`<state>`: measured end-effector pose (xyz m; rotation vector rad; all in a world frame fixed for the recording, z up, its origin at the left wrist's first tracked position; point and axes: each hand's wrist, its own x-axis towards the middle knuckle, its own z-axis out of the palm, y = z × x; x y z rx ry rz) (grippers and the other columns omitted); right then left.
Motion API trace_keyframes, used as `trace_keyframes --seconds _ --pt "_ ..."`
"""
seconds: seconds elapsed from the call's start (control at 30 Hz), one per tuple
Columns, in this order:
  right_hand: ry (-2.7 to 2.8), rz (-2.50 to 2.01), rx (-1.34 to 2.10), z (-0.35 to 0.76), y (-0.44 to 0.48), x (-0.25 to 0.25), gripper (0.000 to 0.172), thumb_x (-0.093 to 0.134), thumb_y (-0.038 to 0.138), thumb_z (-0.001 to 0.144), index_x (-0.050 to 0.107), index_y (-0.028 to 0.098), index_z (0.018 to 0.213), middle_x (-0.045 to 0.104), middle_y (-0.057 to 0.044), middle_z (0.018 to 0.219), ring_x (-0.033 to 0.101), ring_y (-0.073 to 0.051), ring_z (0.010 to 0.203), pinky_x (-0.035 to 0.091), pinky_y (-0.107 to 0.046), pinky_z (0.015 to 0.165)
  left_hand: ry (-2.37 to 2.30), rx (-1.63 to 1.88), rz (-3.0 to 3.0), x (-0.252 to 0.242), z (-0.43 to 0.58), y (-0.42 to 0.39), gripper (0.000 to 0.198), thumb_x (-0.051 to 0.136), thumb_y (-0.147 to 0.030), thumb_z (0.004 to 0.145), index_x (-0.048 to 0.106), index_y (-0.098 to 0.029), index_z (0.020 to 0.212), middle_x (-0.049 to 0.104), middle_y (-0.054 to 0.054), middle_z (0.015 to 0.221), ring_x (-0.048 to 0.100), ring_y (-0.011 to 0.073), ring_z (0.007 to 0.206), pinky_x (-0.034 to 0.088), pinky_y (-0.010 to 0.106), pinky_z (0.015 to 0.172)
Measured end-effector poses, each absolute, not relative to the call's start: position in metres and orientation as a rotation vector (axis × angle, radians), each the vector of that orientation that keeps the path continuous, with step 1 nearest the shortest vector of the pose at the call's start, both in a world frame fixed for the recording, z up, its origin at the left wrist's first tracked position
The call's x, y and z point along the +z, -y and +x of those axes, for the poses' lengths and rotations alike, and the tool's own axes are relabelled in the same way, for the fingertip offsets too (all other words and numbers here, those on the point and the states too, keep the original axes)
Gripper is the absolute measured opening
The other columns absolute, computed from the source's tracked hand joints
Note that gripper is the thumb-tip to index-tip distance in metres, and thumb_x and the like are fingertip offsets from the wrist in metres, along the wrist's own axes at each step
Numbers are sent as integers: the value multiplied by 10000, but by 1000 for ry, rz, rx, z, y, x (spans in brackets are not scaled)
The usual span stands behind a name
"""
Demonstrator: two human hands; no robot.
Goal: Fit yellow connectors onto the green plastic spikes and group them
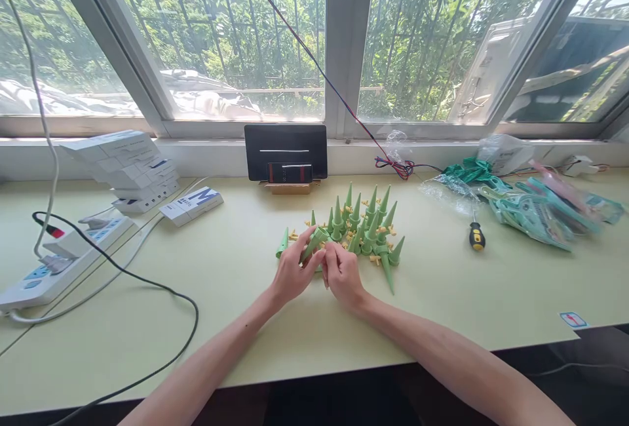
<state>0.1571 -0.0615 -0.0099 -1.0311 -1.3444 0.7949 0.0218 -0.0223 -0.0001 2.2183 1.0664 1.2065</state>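
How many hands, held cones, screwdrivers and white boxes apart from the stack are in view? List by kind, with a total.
Hands: 2 (left hand, right hand)
Held cone: 1, in the left hand
Screwdriver: 1
White box apart from the stack: 1
Total: 5
Other cones overlap too much to count exactly.

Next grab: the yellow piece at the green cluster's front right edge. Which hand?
Probably the right. The right hand is closer to that yellow piece; the left hand is farther away and holds a green cone. Whether the right hand grips anything is unclear.
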Motion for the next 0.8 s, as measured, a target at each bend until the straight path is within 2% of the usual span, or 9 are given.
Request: trace_keyframes --seconds 0.4,0.63,0.8 --pt "1309 -964 876 156 62 -8 440 366 513 1021 421 221 697 443 56 496 410 -89 360 321 -225 372 -1057 1222 2295 9 22 26 440 471 -350 965 542 -148 1350 589 -20 680 457 107 539 477 243 611" --pt "1325 -1019 809 156 61 -10 430 372 486 1024 415 219 689 442 52 511 418 -91 394 336 -226 406 -1031 1202 2291 5 21 25 450 470 -339 975 513 -167 1388 646 10 790 469 107 547 493 258 620" --pt "1354 -1066 750 158 61 -11 417 373 471 1025 402 224 690 440 49 517 409 -101 427 332 -233 435 -1007 1202 2313 5 21 24 450 465 -321 981 499 -165 1401 644 8 779 492 104 550 507 258 631"
